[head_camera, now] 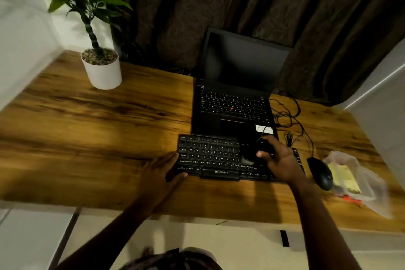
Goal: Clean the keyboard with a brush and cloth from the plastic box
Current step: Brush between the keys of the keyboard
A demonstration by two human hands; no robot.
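I am looking down at the keyboard (210,158), which is lying near the front edge of the tabletop (87,138), right of its middle and touching the front of the open laptop (236,98). The left hand (162,171) is gripping the keyboard's left end, thumb curled over the front edge and fingers wrapped at the side. I am reading that as bracing, so the board is not sliding under the strokes. The right hand (278,160) is closing its fingers and thumb around the dark brush (264,146), which is pointing down onto the keys right of centre. The bristles appear to be touching them, though blur is making that hard to confirm.

The plastic box (372,190) is sitting near the front right corner, with the yellow cloth (345,176) inside it, so wiping looks not yet begun. The mouse (320,173) is lying between keyboard and box, just beside both, and is crowding the right hand's reach toward the cloth. Loose cables (291,116) are trailing from the laptop's right side toward the mouse. A potted plant (102,70) is standing at the back left corner, well apart.
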